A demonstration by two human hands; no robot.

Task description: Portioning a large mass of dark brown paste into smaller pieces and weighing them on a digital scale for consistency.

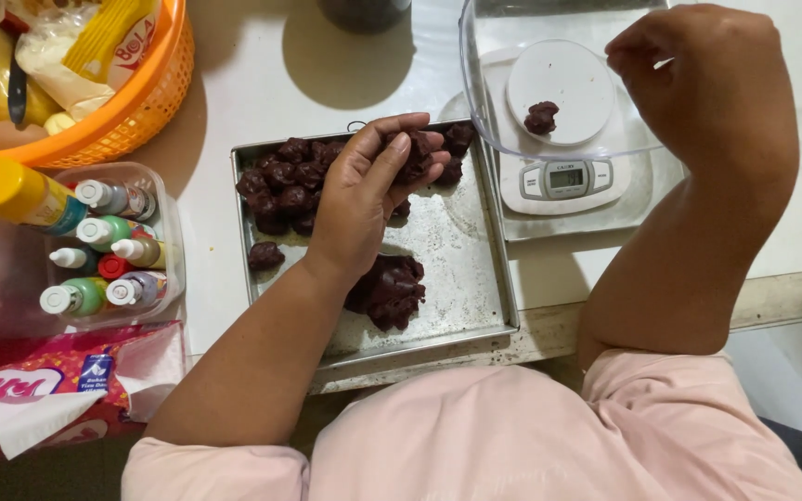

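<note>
Dough lump [390, 289] on tray [475, 278]: soft, sticky, pinch off from an edge. Left hand [373, 190] cups a piece over the balls [285, 186]. Right hand [698, 83] loosely closed above bowl [485, 102] on scale [563, 176]; holding anything? Can't tell.

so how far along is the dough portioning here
Done: a cluster of small dark dough balls sits at the far end of the metal tray. In hand: the left hand holds a piece of dough, while the right hand hovers over the clear bowl on the scale, one bit inside. Left: the dough lump on the tray.
</note>
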